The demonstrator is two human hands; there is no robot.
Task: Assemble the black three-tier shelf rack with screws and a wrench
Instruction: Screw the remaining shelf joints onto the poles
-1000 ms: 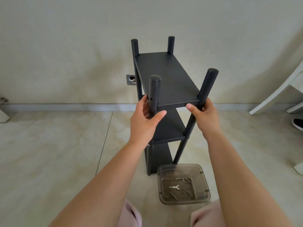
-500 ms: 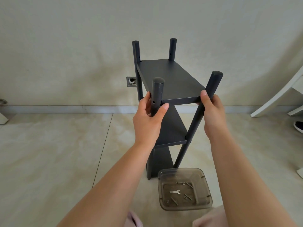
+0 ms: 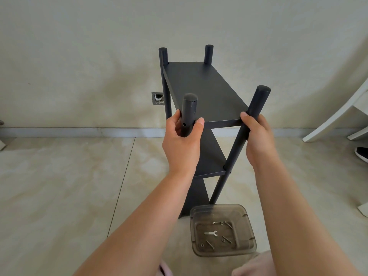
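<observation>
On the tiled floor (image 3: 59, 186) before a pale wall (image 3: 79, 46), the black three-tier shelf rack (image 3: 201, 90) stands upright, its four round posts rising above the top shelf. The left hand (image 3: 182, 144) grips the near-left post (image 3: 188, 116) just below its cap, thumb on the right side and fingers curled round the left, beside a small hole in the post. The right hand (image 3: 257, 138) grips the near-right post (image 3: 245, 128), which leans outward toward its top; the thumb rests at the corner where the top shelf meets that post. Both hands lie at the level of the top shelf's near edge, with the middle shelf visible between the forearms. At the foot of the rack, just beside the base of the near-right post, sits a smoky translucent tray (image 3: 250, 226). Inside it lie a small flat wrench (image 3: 211, 233) and several loose screws (image 3: 227, 239), scattered apart. A small metal wall plate (image 3: 158, 98) shows behind the rack, and white furniture (image 3: 338, 118) stands at right.
</observation>
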